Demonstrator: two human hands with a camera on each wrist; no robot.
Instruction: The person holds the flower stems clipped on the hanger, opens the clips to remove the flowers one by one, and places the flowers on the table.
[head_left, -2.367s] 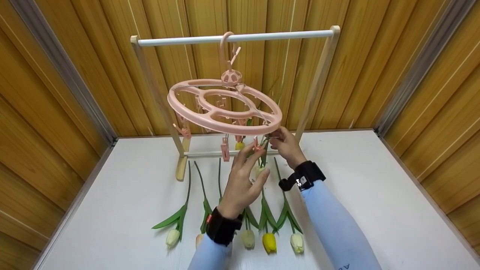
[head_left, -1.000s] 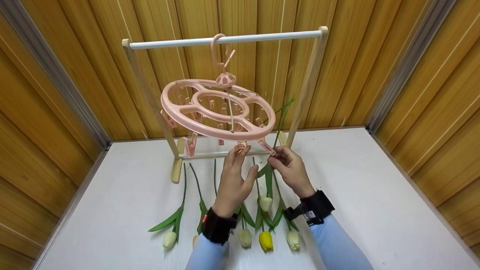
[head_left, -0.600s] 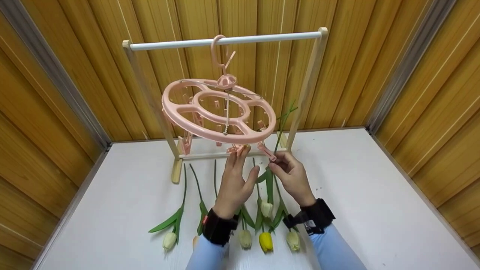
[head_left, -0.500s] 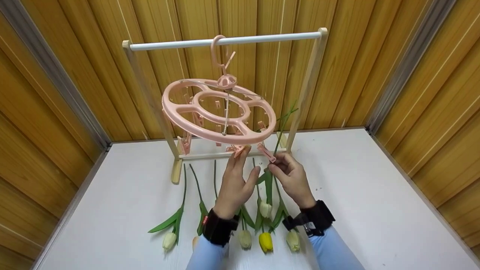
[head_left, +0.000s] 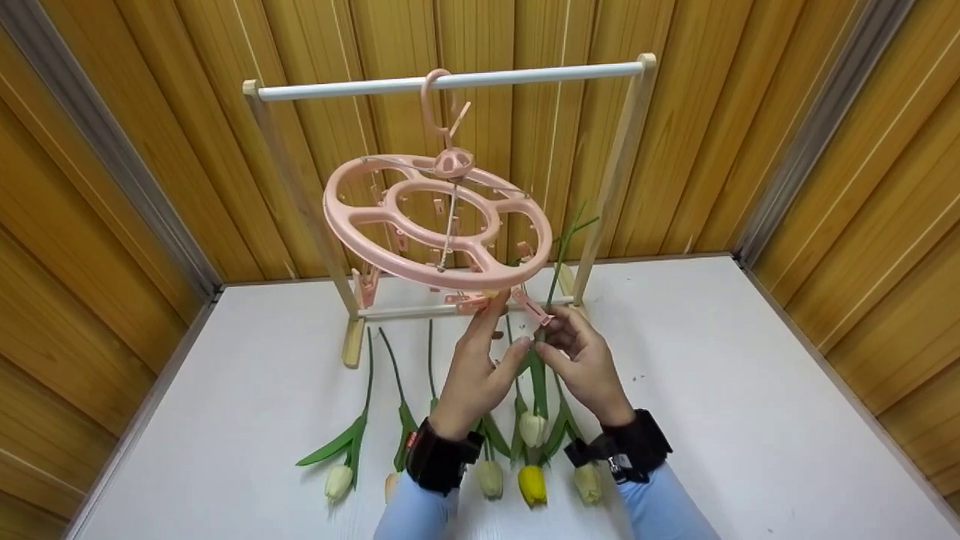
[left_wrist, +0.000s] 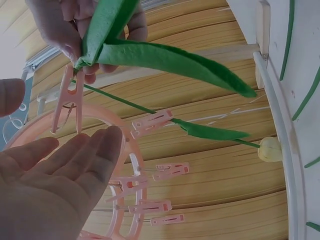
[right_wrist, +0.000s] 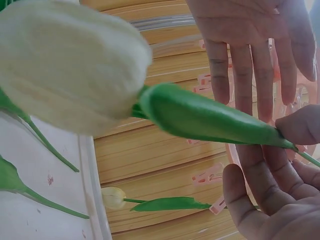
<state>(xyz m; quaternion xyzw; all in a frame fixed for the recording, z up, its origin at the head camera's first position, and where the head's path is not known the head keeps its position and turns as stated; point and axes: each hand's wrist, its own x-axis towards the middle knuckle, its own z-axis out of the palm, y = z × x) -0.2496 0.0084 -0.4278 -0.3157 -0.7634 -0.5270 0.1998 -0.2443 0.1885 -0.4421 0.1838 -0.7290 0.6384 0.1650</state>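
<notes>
My right hand (head_left: 589, 367) pinches the stem of a white tulip (head_left: 533, 430), which hangs head down with green leaves. The cut end of the stem rises past the rim of the pink round clip hanger (head_left: 465, 279). One pink clip (head_left: 531, 306) slants down to the stem beside my right fingertips; in the left wrist view this clip (left_wrist: 64, 97) meets the stem at the leaf base. My left hand (head_left: 478, 375) is beside it with fingers extended, just under the rim. Another pale tulip (left_wrist: 270, 149) hangs from the hanger behind.
The hanger hooks over the white bar (head_left: 525, 76) of a wooden-legged stand. Several tulips lie in a row on the white table (head_left: 225, 390), including a yellow one (head_left: 532, 484) and a white one (head_left: 339, 482) at the left. Other pink clips (head_left: 366, 288) dangle around the ring.
Since the earliest frame, my right hand has come down and the tulip hangs lower. The hanger has turned. Lately my left hand has shifted slightly right, its thumb nearer the right hand.
</notes>
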